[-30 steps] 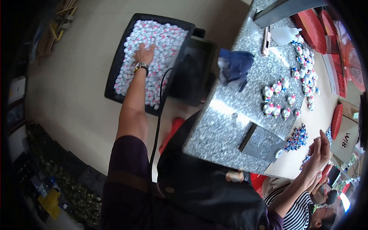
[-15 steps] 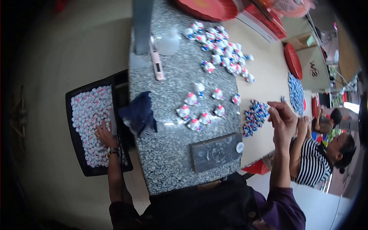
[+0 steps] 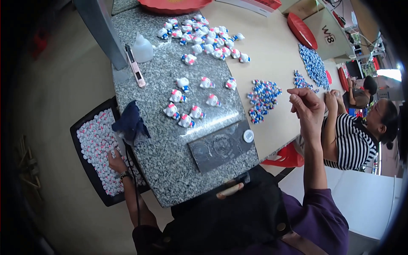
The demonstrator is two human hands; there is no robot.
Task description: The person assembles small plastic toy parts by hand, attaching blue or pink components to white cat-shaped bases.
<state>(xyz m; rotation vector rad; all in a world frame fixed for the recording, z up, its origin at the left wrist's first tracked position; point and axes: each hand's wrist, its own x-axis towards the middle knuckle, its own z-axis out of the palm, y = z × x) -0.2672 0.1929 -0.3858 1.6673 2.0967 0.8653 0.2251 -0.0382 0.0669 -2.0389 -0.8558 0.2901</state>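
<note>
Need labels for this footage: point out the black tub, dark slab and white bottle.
Black tub (image 3: 94,170), head view: left rim.
Dark slab (image 3: 222,147), head view: middle of top face.
White bottle (image 3: 143,50), head view: rounded body.

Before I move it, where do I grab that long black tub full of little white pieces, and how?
Hold the tub by its raised rim, probably with both hands, one at each short end, because it is long. Come from the left, over the beige floor: the speckled grey granite table crowds its right side, and the left hand is among the white pieces.
</note>
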